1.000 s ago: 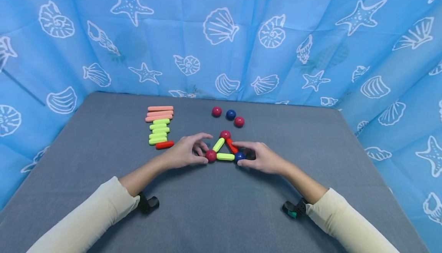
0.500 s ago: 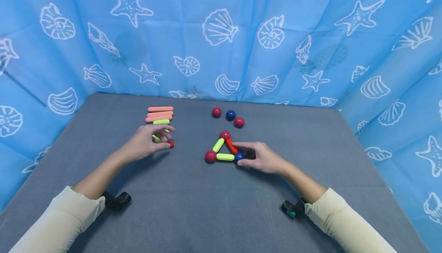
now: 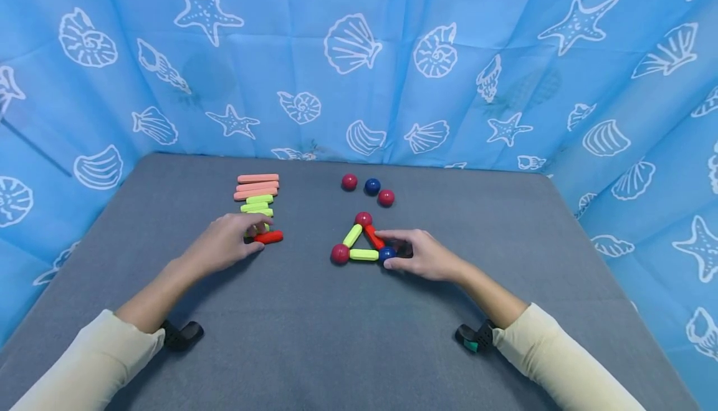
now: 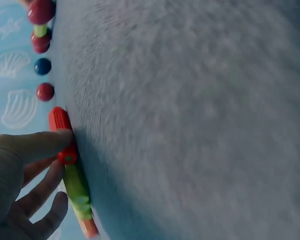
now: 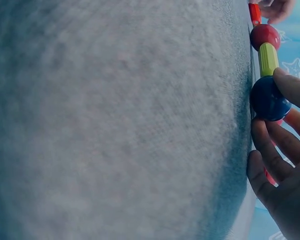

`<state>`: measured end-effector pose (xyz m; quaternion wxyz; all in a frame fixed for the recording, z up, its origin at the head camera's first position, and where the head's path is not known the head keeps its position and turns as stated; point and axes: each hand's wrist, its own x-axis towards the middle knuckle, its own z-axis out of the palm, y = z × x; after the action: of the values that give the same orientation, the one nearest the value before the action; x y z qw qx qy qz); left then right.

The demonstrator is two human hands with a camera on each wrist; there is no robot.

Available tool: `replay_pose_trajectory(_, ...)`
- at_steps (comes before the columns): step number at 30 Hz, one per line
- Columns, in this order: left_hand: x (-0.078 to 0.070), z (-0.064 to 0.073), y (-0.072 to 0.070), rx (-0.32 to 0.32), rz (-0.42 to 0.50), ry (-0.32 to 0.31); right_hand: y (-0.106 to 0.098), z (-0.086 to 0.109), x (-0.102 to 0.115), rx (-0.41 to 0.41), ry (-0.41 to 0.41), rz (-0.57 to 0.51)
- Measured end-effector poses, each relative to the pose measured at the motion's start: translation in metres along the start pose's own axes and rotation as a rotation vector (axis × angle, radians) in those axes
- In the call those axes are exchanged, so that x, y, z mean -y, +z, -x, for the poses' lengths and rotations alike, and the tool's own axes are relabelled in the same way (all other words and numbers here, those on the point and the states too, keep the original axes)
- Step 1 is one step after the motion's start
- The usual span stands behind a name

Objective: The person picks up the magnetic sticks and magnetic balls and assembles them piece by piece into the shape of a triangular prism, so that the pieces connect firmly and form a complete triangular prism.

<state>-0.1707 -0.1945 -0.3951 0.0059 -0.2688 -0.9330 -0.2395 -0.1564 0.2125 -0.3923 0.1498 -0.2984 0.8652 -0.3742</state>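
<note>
My left hand (image 3: pixel 221 246) is at the short red rod (image 3: pixel 272 237) left of the middle. In the left wrist view thumb and fingers pinch this ridged red rod (image 4: pixel 60 119) near one end. My right hand (image 3: pixel 429 260) holds a dark blue ball (image 5: pixel 268 102) between thumb and fingers. That ball is one corner of a flat triangle on the table. Its other corners are a red ball (image 3: pixel 339 254) and a farther red ball (image 3: pixel 363 219). Two yellow-green rods (image 3: pixel 364 255) and a red rod (image 3: pixel 372 234) form the sides.
Several yellow-green rods (image 3: pixel 260 199) lie stacked in a column by my left hand, partly hidden by it. Longer salmon rods (image 3: pixel 257 178) lie beyond them. Behind the triangle sit two loose red balls (image 3: pixel 386 198) and a blue ball (image 3: pixel 373 186). A blue shell-patterned curtain (image 3: pixel 359 87) hangs behind the grey table.
My left hand has left the triangle's near-left red ball, moved left to the rod column and taken hold of the red rod there. My right hand stays at the blue corner ball.
</note>
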Motion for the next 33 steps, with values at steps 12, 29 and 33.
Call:
replay_pose_trajectory(12, -0.030, -0.031, 0.018, 0.020, 0.086, 0.016, -0.004, -0.003, -0.004, 0.022, -0.006, 0.000)
replay_pose_trajectory(29, -0.089, -0.119, 0.060, -0.091, 0.569, 0.088, -0.004, -0.006, -0.004, 0.024, -0.005, 0.020)
replay_pose_trajectory(33, -0.091, -0.125, 0.065, -0.076, 0.561, 0.054, -0.005, -0.006, -0.004, 0.027, -0.006, 0.007)
